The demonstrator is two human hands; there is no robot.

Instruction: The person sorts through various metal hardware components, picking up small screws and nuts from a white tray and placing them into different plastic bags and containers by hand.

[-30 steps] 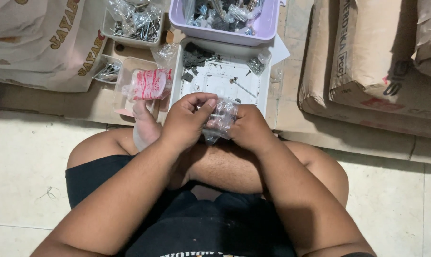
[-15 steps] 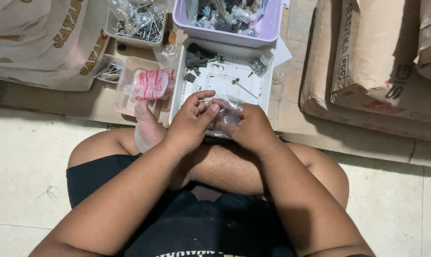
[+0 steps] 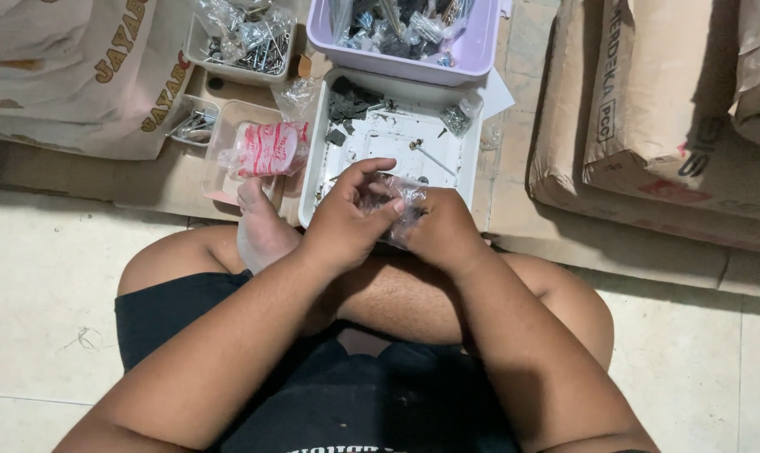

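Clear plastic bag (image 3: 397, 205), two hands

My arms are bare to the shoulder, with no sleeves, watch or rings on my left hand (image 3: 346, 225) or right hand (image 3: 444, 233). I wear black fabric shorts (image 3: 174, 315) and a black top bearing pale printed lettering; legs and foot uncovered

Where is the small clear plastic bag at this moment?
In the head view, the small clear plastic bag sits centre frame, held between the left hand and right hand, just below the white tray.
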